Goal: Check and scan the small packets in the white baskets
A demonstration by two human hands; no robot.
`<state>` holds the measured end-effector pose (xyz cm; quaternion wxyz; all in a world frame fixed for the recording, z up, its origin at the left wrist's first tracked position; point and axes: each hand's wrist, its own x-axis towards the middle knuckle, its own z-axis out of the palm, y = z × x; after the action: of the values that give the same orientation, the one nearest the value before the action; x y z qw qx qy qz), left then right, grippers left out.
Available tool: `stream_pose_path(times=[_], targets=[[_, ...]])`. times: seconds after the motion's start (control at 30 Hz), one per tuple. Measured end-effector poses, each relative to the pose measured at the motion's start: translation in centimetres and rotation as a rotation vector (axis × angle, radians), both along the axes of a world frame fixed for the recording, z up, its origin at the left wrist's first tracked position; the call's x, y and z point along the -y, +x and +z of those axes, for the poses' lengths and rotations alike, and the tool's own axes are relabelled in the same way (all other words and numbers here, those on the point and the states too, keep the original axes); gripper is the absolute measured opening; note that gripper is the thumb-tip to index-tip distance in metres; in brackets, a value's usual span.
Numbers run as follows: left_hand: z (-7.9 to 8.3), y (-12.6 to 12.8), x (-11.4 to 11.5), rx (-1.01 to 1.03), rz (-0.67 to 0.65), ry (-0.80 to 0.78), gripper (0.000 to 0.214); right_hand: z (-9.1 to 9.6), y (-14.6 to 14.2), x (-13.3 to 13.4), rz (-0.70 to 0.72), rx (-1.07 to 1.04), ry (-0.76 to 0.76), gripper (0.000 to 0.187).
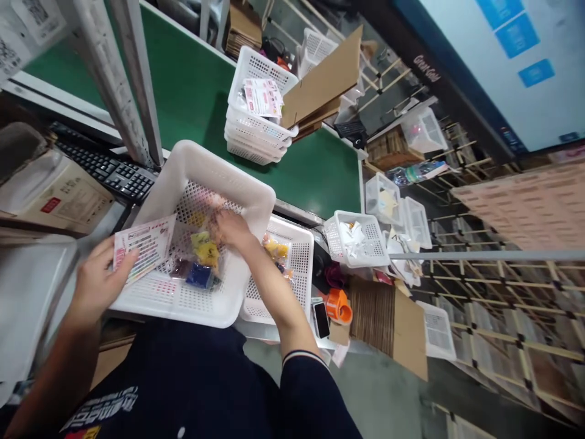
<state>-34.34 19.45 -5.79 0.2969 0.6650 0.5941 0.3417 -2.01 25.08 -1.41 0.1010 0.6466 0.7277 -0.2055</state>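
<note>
Fingers of the left hand (98, 277) pinch a printed card (153, 247), thumb over its face and the rest behind. To their right, the right hand (231, 230) reaches down among packets in clear bags; its fingertips are lost in plastic and blur, so whether they grip anything I cannot tell. A yellow packet (205, 251) lies just beside those fingers, toward the body and a little left, with a dark blue packet (200, 275) nearer the body. Bags like these probably handle best one at a time, by a loose corner, since slick film could drag a neighbour along; the card is best tilted so its print can be read.

Around the right fingers stand the walls of a large white basket (219, 164). The right forearm crosses its right-hand rim, so a straight lift before any sideways swing seems wise. Past that rim, right of the fingers, sits a second white basket (301, 268) with more bagged pieces. Ahead of the right fingers, the green surface (192, 85) looks roomiest, though stacked baskets (260, 131) stand on it. Ahead of the left fingers, a keyboard (123, 174) and a carton (75, 204) crowd that side.
</note>
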Motion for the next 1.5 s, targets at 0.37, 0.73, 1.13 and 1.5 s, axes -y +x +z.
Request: stream_pose_path(times=[0.37,0.73,1.13,1.5], targets=[[0.1,0.4,-1.2,0.022,0.008,0.066,0.032,9.0,7.6,17.1,-0.357,0.151,0.563,0.076],[0.3,0.2,-0.9,0.054,0.057,0.028,0.034,-1.3,-2.2,2.3,0.068,-0.064,-0.039,0.039],[-0.1,0.2,-1.4,0.068,0.117,-0.041,0.036,8.8,6.0,19.4,-0.259,0.068,0.468,0.066],[-1.7,-0.7,-0.8,0.087,0.133,-0.039,0.044,-1.0,-3.5,9.3,0.015,0.094,-0.136,0.029]])
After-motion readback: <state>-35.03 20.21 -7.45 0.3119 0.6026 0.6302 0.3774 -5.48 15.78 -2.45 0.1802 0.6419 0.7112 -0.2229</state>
